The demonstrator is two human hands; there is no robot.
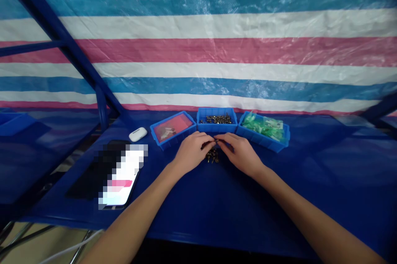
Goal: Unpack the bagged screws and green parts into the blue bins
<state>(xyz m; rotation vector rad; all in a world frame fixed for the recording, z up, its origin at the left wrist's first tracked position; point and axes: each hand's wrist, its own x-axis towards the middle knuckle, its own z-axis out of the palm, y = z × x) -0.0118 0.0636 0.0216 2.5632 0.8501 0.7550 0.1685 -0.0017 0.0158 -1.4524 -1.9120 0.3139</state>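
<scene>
Small piece (216,141) pinched by left hand (192,148) and right hand (241,152), metal parts (221,119) in middle blue bin (217,128)

We see glare streaking the plastic sheet (217,26), dimmer light over the blue table (198,210), a bright, pixelated phone screen (122,191), and a darkened upper-right corner.

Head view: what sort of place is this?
Probably a makeshift workshop with a small-parts bench: blue bins of small items, a pile of metal pieces on the blue table, and a striped plastic sheet behind.
</scene>
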